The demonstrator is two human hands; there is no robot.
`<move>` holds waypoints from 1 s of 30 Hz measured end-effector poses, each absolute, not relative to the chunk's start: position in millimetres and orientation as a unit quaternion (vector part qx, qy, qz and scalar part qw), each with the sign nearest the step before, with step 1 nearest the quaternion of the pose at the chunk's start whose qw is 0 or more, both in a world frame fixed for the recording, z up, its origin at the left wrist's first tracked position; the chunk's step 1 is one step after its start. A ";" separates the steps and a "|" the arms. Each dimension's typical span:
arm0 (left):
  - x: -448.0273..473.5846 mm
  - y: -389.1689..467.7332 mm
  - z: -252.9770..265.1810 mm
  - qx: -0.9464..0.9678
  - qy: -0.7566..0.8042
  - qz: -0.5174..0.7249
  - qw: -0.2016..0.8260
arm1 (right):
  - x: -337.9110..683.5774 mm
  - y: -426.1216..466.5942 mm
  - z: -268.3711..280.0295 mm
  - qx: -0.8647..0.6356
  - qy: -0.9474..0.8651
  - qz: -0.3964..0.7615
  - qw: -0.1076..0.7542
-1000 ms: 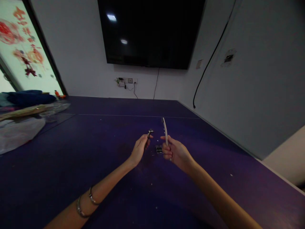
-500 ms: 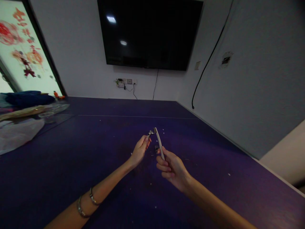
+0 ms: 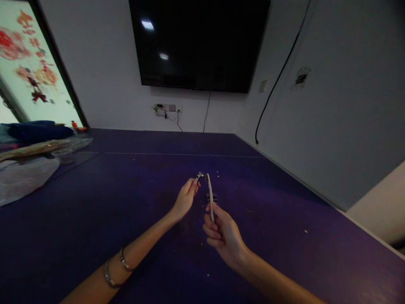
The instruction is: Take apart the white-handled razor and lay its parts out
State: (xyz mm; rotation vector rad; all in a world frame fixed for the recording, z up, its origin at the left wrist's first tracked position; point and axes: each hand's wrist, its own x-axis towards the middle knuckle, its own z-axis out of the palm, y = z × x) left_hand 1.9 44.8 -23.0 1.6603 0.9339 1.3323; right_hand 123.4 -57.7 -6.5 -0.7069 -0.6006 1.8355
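My left hand (image 3: 184,198) pinches a short silvery metal tool (image 3: 199,176) that looks like a small wrench, its head pointing up and away from me. In my right hand (image 3: 223,232) is a pale toothbrush (image 3: 210,195), held by the lower handle with its head up. The dark bristles face left and are close against the metal head; whether they touch is too small to tell. Behind the toothbrush handle, a small dark object (image 3: 214,197) lies on the purple surface (image 3: 126,219), partly hidden. Two bracelets (image 3: 109,275) circle my left forearm.
Plastic bags (image 3: 28,177) and folded dark blue cloth (image 3: 38,131) lie at the left edge. White specks are scattered over the surface. Beyond it, a television (image 3: 199,46) hangs on the wall above several sockets. A black cable (image 3: 281,71) hangs along the right wall.
My right hand has moved slightly left and toward me, bringing the toothbrush lower and more upright. More of the small dark object shows. My left hand has hardly moved.
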 end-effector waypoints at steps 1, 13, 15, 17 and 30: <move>1.4 45.8 -23.0 0.656 0.370 0.528 0.394 | 122.3 -58.6 -8.3 -0.295 -0.247 0.764 0.517; 1.2 48.0 -27.6 0.658 0.381 0.524 0.385 | 118.0 -55.0 -16.1 -0.262 -0.202 0.790 0.517; 0.4 49.6 -28.0 0.656 0.382 0.523 0.387 | 118.2 -55.9 -17.5 -0.260 -0.202 0.788 0.520; 0.6 49.7 -28.4 0.660 0.382 0.516 0.390 | 119.4 -53.5 -15.9 -0.256 -0.201 0.781 0.533; 0.4 48.3 -25.4 0.663 0.377 0.519 0.386 | 118.7 -49.4 -13.9 -0.257 -0.198 0.781 0.533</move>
